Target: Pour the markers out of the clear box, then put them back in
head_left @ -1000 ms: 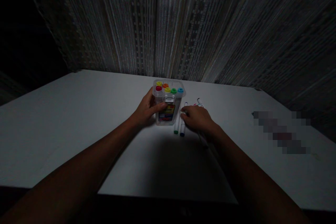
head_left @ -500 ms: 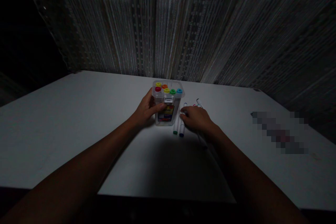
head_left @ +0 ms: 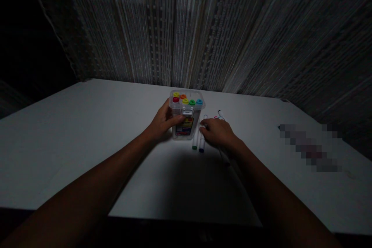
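A clear plastic box of markers stands upright on the white table. My left hand is wrapped round its left side, thumb across the front by the latch and label. Coloured tops show inside: red, orange, yellow, green and light blue. To the right of the box lie a green-ended marker and a dark-blue-ended marker, side by side. My right hand has its fingers curled down onto the dark-blue-ended marker, pinching its upper part. More white markers lie behind and partly under that hand.
The white table stretches to both sides, with its near edge below my forearms. A striped curtain hangs along the far edge. On the right of the table is a pixelated object that I cannot make out. The light is dim.
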Action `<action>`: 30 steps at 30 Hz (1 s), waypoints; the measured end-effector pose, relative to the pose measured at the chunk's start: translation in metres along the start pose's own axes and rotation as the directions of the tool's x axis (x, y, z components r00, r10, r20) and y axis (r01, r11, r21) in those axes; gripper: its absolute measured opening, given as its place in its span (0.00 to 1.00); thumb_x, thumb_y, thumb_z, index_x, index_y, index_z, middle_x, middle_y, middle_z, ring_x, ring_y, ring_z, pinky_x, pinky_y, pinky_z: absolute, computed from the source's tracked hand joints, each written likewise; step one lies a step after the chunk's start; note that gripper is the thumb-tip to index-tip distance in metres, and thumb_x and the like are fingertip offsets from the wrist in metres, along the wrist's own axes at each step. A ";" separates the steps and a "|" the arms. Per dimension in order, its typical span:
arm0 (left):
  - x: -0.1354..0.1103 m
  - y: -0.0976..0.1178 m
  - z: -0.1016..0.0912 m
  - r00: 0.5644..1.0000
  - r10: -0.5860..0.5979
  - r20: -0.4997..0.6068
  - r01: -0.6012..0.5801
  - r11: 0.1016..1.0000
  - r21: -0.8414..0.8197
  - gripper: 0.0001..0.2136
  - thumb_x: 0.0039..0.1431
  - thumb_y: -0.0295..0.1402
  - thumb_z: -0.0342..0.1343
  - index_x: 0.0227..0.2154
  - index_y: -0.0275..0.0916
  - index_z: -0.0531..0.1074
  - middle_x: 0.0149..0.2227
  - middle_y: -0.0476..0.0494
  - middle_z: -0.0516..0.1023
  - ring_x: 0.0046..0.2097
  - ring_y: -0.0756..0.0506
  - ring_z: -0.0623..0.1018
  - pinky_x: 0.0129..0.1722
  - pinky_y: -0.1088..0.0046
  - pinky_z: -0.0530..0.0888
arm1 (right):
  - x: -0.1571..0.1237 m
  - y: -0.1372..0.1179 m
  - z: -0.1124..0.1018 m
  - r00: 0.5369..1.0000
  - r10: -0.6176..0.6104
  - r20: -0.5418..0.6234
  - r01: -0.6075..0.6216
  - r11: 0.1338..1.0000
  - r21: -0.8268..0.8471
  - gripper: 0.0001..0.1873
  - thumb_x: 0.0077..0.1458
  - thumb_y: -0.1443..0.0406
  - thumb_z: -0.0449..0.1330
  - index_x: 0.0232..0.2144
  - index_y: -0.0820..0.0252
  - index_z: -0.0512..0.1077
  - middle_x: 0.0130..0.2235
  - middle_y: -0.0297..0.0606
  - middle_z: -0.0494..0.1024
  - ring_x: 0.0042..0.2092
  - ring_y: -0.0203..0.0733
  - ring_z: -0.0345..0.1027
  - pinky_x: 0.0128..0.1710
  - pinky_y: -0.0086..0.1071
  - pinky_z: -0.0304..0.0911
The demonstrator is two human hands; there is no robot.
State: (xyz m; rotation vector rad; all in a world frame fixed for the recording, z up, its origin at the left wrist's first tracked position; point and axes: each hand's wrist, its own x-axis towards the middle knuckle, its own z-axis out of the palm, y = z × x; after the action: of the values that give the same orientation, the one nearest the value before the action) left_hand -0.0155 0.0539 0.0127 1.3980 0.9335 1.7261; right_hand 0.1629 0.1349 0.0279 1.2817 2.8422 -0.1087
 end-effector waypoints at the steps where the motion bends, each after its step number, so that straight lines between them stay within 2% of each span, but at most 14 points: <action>1: 0.000 0.000 0.000 1.000 0.001 0.000 -0.001 1.000 -0.002 0.26 0.43 0.42 0.67 0.44 0.38 0.68 0.44 0.38 0.78 0.47 0.36 0.77 0.47 0.59 0.73 | 0.000 0.000 0.000 1.000 0.003 0.000 -0.003 1.000 0.000 0.18 0.59 0.60 0.49 0.44 0.57 0.74 0.42 0.44 0.78 0.43 0.47 0.70 0.39 0.36 0.59; 24: 0.000 -0.002 -0.002 1.000 0.016 0.021 -0.017 0.999 0.036 0.26 0.45 0.43 0.65 0.45 0.36 0.67 0.46 0.36 0.77 0.48 0.36 0.76 0.48 0.59 0.72 | 0.000 0.001 0.002 0.999 -0.036 -0.014 0.036 0.999 -0.015 0.17 0.60 0.60 0.48 0.43 0.58 0.74 0.41 0.44 0.79 0.42 0.46 0.70 0.39 0.35 0.60; 30: 0.000 -0.004 -0.002 1.000 0.017 0.015 -0.018 0.999 0.049 0.27 0.46 0.43 0.65 0.46 0.36 0.67 0.47 0.36 0.77 0.48 0.38 0.77 0.47 0.62 0.73 | 0.000 0.000 0.000 1.000 -0.012 -0.001 0.012 1.000 -0.003 0.18 0.60 0.60 0.49 0.46 0.57 0.73 0.42 0.44 0.78 0.43 0.47 0.71 0.40 0.36 0.60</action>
State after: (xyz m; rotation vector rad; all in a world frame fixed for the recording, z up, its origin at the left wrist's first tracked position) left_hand -0.0176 0.0554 0.0090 1.4521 0.9642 1.7141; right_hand 0.1632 0.1351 0.0277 1.2645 2.8499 -0.1034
